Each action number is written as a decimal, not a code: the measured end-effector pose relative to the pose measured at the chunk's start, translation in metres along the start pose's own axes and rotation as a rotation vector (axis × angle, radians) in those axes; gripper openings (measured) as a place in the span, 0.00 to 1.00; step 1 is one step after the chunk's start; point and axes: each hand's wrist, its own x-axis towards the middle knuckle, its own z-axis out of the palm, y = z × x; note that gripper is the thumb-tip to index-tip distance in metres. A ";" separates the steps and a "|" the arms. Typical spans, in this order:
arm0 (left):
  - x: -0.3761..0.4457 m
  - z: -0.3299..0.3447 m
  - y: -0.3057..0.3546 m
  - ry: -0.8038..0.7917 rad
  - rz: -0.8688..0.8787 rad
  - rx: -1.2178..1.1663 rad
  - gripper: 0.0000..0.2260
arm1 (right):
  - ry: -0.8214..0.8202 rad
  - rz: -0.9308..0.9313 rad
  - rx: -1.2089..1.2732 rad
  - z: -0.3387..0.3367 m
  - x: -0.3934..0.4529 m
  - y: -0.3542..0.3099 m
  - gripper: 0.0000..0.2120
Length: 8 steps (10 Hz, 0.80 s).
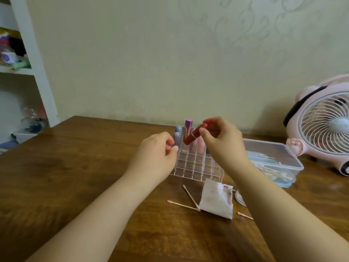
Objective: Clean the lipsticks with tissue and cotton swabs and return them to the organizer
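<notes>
My right hand (221, 140) pinches a red lipstick (193, 134) by its upper end, tilted over the back rows of the clear acrylic organizer (196, 166). A purple lipstick (188, 127) and pale blue and lilac ones (177, 136) stand in the organizer's back row. My left hand (158, 150) hovers at the organizer's left edge with fingers loosely curled, holding nothing. A stained tissue (217, 200) lies in front of the organizer. Used pink-tipped cotton swabs (186, 202) lie beside it on the wooden table (75, 176).
A clear plastic box (273, 161) of cotton swabs sits to the right of the organizer. A pink desk fan (324, 127) stands at the far right. White shelves (24, 72) with clutter are at the left, past the table edge. A small clear lid (239, 198) lies by the tissue.
</notes>
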 end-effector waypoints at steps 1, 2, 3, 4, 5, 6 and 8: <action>0.008 0.011 -0.005 -0.043 0.043 0.074 0.09 | -0.058 -0.025 -0.077 0.012 0.012 0.003 0.05; 0.008 0.025 -0.012 -0.043 0.052 0.149 0.11 | -0.093 -0.021 -0.156 0.022 0.019 0.010 0.05; 0.006 0.035 -0.019 -0.024 0.082 0.199 0.13 | -0.125 -0.041 -0.220 0.027 0.022 0.017 0.06; 0.002 0.040 -0.022 -0.021 0.087 0.204 0.14 | -0.167 -0.043 -0.293 0.032 0.022 0.023 0.04; 0.001 0.042 -0.027 -0.007 0.087 0.197 0.14 | -0.166 -0.063 -0.405 0.037 0.024 0.026 0.02; 0.001 0.041 -0.030 -0.010 0.091 0.190 0.13 | -0.212 -0.078 -0.455 0.038 0.023 0.025 0.04; -0.001 0.035 -0.030 -0.047 0.059 0.204 0.14 | -0.169 -0.068 -0.287 0.023 0.021 0.017 0.10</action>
